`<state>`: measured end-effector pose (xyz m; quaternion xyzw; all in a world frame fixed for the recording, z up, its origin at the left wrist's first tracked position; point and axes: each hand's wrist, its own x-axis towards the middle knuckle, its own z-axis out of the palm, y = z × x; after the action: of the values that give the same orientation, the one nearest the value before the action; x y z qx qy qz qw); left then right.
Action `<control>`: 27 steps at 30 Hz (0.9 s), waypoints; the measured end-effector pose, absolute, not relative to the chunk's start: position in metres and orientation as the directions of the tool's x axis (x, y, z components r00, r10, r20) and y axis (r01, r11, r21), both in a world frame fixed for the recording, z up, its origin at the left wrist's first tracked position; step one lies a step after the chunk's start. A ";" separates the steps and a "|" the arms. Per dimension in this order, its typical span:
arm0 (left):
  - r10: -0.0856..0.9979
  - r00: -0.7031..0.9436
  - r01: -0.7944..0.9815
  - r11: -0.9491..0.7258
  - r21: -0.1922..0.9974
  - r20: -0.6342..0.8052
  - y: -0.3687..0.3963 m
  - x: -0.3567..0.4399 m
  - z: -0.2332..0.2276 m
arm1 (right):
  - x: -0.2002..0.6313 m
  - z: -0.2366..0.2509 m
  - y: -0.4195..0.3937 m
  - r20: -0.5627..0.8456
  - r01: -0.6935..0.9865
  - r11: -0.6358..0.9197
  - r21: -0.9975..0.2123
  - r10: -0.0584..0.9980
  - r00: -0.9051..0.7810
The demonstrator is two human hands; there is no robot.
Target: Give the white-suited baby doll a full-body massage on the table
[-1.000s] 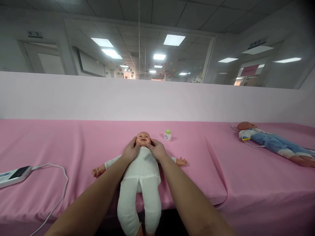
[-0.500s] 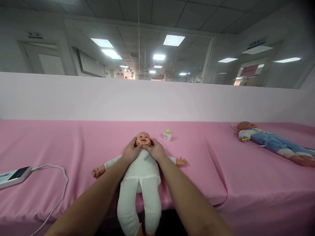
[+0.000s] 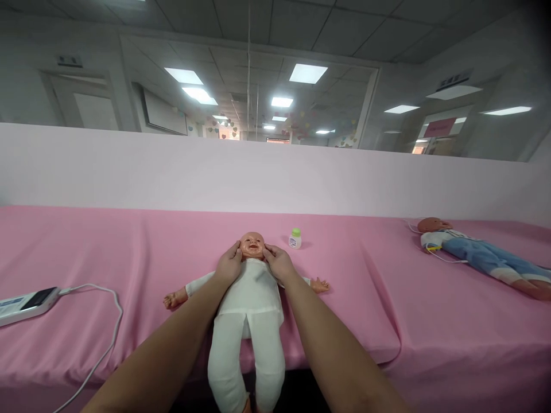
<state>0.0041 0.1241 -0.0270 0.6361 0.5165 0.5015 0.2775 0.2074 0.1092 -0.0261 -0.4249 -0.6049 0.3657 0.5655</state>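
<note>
A baby doll [image 3: 249, 287] in a white top and white trousers lies on its back on the pink sheet, arms spread, legs toward me. My left hand [image 3: 229, 264] is curled against the left side of the doll's head, fingertips at its cheek. On the other side, my right hand [image 3: 279, 261] cups the opposite cheek, with fingers partly hidden behind the head. Between both hands the doll's face [image 3: 252, 245] stays visible. A small clear bottle with a green cap [image 3: 295, 238] stands upright just beyond my right hand.
The pink sheet [image 3: 336, 310] covers the long surface, its front edge near me. At left lies a white handheld device [image 3: 30, 306] with a cable [image 3: 116, 321]. A second doll [image 3: 477, 252] in blue clothes lies at far right. Behind runs a low white wall [image 3: 275, 178] under glass.
My thumbs have slid outward from under the doll's chin to the sides of its face. The whole view has shifted slightly; the doll, bottle and device lie as before.
</note>
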 end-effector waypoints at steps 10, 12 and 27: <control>0.915 -0.048 0.424 -0.343 0.838 0.399 0.111 0.003 -0.012 | 0.215 -0.017 0.102 0.449 0.385 0.372 -0.845 0.884 0.132; 0.917 -0.028 0.452 -0.343 0.823 0.397 0.106 0.000 -0.006 | 0.223 -0.011 0.101 0.457 0.405 0.359 -0.841 0.873 0.174; 0.883 -0.065 0.472 -0.383 0.794 0.465 0.084 0.060 0.057 | 0.302 -0.006 0.099 0.458 0.503 0.244 -0.829 0.813 0.360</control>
<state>0.0604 0.0843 0.0570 0.6539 0.5180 0.5139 0.2001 0.3019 0.0987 -0.0060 -0.5992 -0.5490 0.1369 0.5664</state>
